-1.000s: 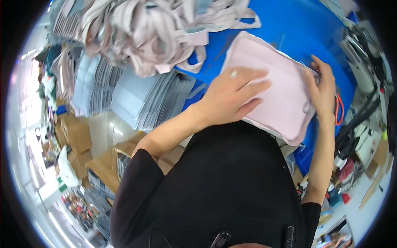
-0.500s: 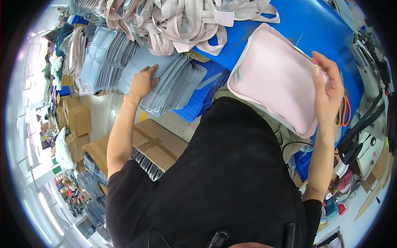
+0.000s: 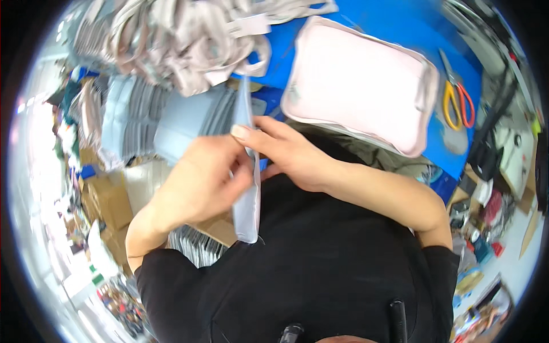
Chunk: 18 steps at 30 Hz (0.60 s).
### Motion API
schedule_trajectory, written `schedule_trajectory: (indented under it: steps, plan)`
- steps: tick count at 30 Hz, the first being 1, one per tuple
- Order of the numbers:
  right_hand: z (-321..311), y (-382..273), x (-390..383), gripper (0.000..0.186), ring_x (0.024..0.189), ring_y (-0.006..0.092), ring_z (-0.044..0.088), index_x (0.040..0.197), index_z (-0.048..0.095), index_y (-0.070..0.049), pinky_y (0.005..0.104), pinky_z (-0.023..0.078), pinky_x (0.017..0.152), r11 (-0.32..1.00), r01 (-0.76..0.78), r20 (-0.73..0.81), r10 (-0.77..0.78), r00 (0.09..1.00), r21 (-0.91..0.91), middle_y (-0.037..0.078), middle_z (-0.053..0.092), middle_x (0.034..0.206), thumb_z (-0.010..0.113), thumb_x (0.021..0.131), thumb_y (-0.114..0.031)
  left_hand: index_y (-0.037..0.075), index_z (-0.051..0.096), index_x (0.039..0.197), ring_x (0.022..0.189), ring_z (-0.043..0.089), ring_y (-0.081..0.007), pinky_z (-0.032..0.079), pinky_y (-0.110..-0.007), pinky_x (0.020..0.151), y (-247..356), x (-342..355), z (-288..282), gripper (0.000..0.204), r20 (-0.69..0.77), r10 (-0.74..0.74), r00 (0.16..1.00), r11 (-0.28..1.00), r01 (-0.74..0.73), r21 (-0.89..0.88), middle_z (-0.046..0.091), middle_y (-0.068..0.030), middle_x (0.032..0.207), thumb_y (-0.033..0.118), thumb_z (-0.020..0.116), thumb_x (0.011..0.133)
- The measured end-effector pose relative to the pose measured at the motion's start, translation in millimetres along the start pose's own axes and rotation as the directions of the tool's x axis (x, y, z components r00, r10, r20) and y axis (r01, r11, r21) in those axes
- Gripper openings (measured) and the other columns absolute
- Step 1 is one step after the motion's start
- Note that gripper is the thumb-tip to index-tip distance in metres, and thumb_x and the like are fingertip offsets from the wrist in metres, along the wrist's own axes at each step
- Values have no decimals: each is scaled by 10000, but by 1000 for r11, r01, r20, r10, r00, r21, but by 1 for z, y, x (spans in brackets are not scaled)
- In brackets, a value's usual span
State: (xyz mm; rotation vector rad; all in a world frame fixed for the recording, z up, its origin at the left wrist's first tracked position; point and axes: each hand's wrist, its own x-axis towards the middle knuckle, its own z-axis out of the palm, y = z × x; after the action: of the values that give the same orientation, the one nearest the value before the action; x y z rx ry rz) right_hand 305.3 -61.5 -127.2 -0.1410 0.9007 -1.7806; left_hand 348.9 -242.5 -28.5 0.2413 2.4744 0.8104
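A thin pale grey fabric panel (image 3: 247,214) stands upright before my chest, seen almost edge-on. My left hand (image 3: 209,174) pinches it from the left side, its fingers partly blurred. From the right, my right hand (image 3: 289,151) grips the panel's upper part, thumb on the near side and fingers behind. A pale pink zippered pouch (image 3: 360,80) with rounded corners lies on the blue table (image 3: 400,23), untouched, just beyond my right forearm. Stacks of similar grey panels (image 3: 183,123) stand beyond my left hand.
Pink zipper strips (image 3: 189,46) lie heaped at the far left of the table. Scissors (image 3: 457,103) with orange and yellow handles rest right of the pouch. Cardboard boxes (image 3: 106,197) are at the left. A cardboard carton (image 3: 217,228) with grey pieces sits below my left hand.
My left hand has come off the stack to the right with a grey panel. My right hand has let go of the pouch and moved left onto the panel.
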Motion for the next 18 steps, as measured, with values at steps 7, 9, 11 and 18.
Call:
schedule_trajectory:
  steps: [7, 9, 11, 18]
  plan:
    - [-34, -34, -14, 338, 995, 147, 674, 1236, 644, 32, 326, 544, 907, 863, 455, 11, -464, 886, -218, 75, 732, 1102, 732, 930, -81, -19, 652, 1270, 1214, 640, -216, 506, -319, 1014, -14, 100, -38, 331, -545, 502, 671, 811, -585, 27, 686, -126, 1263, -55, 580, 950]
    - [-63, -82, -38, 360, 1000, 139, 689, 1268, 658, 34, 322, 556, 902, 800, 453, 111, -448, 887, -394, 88, 750, 1114, 713, 936, -93, -24, 685, 1236, 1284, 595, -221, 417, -342, 1114, 28, 132, -71, 287, -411, 785, 463, 600, -408, 688, 669, -134, 1299, 61, 674, 961]
    - [-72, -133, -72, 373, 940, 140, 710, 1284, 674, 19, 321, 571, 863, 684, 286, 66, -329, 942, -671, 98, 762, 1088, 707, 942, -126, 13, 699, 1263, 1170, 608, -145, 442, -293, 1026, 32, 157, -93, 301, -405, 681, 610, 719, -455, 525, 700, -92, 1228, 158, 665, 1002]
    - [-138, -165, -127, 361, 746, 108, 654, 1102, 737, -28, 300, 525, 697, 462, -21, -76, -100, 992, -887, 19, 728, 868, 666, 1011, -370, 25, 749, 885, 773, 545, -36, 419, -229, 720, 5, 206, -67, 252, 210, 250, 945, 928, -172, -330, 620, 72, 798, 244, 705, 1001]
